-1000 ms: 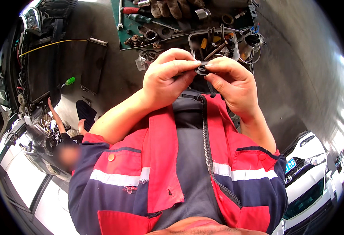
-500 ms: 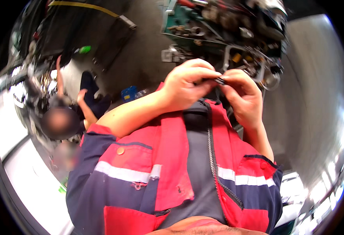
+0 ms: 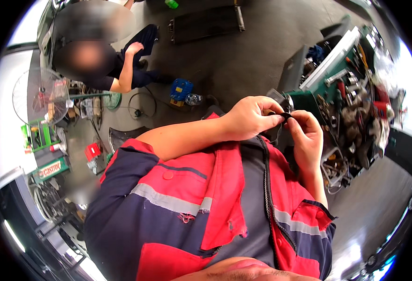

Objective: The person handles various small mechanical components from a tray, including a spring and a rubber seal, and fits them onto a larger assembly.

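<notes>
In front of my chest, my left hand (image 3: 252, 117) and my right hand (image 3: 304, 136) pinch a small dark round part (image 3: 286, 115) between their thumbs and fingers. The fingertips of both hands are close together around it and hide much of it. A thin dark strand hangs below my fingers. Just beyond my hands lies a cluttered green tool cart (image 3: 316, 86) with sockets, tools and dirty gloves (image 3: 358, 131). A metal tray (image 3: 334, 166) of small items sits below its near end.
A co-worker (image 3: 128, 70) in dark clothing is at upper left. Blue case (image 3: 181, 88), coiled hose (image 3: 139, 112), standing fan (image 3: 41, 96), green rack (image 3: 41, 133) and red box (image 3: 92, 151) are at left. A dark flat panel (image 3: 203, 22) lies on the floor ahead.
The view has turned: the tool cart has shifted from ahead to the right, and more of the co-worker and left floor shows. My hands, still on the part, sit further right and lower.
</notes>
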Demonstrator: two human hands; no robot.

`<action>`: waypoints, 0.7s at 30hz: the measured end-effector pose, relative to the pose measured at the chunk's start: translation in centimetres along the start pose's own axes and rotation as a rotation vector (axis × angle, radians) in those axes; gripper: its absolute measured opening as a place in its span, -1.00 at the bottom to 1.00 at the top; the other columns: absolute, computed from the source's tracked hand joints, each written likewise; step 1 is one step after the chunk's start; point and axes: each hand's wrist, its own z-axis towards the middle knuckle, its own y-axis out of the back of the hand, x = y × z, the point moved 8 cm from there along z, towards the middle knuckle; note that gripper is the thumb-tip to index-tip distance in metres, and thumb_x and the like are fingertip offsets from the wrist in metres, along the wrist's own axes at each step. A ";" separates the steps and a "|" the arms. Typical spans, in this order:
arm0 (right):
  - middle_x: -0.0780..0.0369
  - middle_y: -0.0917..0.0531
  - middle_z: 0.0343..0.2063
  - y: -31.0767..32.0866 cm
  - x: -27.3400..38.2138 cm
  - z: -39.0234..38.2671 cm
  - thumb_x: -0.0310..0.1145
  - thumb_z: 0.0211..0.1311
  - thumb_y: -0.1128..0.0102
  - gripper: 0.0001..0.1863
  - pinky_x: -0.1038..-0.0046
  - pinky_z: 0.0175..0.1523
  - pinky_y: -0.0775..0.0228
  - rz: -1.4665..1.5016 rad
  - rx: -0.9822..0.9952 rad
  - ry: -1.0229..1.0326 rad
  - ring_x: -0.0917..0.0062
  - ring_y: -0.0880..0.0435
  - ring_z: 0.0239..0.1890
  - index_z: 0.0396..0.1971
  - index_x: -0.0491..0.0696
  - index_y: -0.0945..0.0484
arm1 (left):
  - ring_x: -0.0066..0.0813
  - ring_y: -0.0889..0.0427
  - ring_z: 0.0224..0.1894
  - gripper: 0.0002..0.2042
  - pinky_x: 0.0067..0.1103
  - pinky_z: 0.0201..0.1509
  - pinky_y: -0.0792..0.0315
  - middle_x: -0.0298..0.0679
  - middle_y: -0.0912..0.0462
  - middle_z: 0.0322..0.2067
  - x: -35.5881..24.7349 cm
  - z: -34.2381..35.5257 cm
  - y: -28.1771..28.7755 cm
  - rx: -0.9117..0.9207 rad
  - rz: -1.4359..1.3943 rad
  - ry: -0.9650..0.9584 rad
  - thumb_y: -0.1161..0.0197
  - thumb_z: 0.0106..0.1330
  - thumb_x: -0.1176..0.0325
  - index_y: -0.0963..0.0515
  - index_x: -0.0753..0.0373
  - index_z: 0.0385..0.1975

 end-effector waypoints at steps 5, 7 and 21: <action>0.34 -0.59 -0.43 -11.5 -1.4 7.6 -0.48 0.29 -0.20 -0.91 0.70 -0.24 -0.34 -0.154 0.117 -0.117 0.76 -0.51 -0.37 -0.29 -0.18 -0.53 | -0.73 -0.52 -0.40 -0.83 -0.72 -0.34 -0.43 -0.37 -0.61 -0.37 -2.5 -2.7 12.9 -0.162 -0.025 0.035 -0.23 0.34 0.42 -0.55 0.35 -0.17; 0.33 -0.59 -0.44 -16.4 -2.1 10.5 -0.44 0.31 -0.18 -0.89 0.67 -0.24 -0.35 -0.161 0.156 -0.159 0.75 -0.52 -0.37 -0.31 -0.18 -0.53 | -0.72 -0.53 -0.39 -0.83 -0.71 -0.33 -0.44 -0.36 -0.61 -0.37 -3.5 -3.6 17.8 -0.213 -0.054 0.012 -0.22 0.34 0.41 -0.55 0.34 -0.17; 0.33 -0.58 -0.50 -38.1 -2.8 26.7 -0.37 0.30 -0.13 -0.87 0.63 -0.31 -0.31 0.053 0.411 -0.471 0.69 -0.50 -0.46 -0.35 -0.13 -0.54 | -0.38 -0.61 -0.25 -0.58 -0.51 -0.20 -0.51 -0.12 -0.59 -0.19 -10.9 -7.1 40.9 -0.377 -0.761 -0.219 0.15 0.43 0.11 -0.43 0.37 -0.01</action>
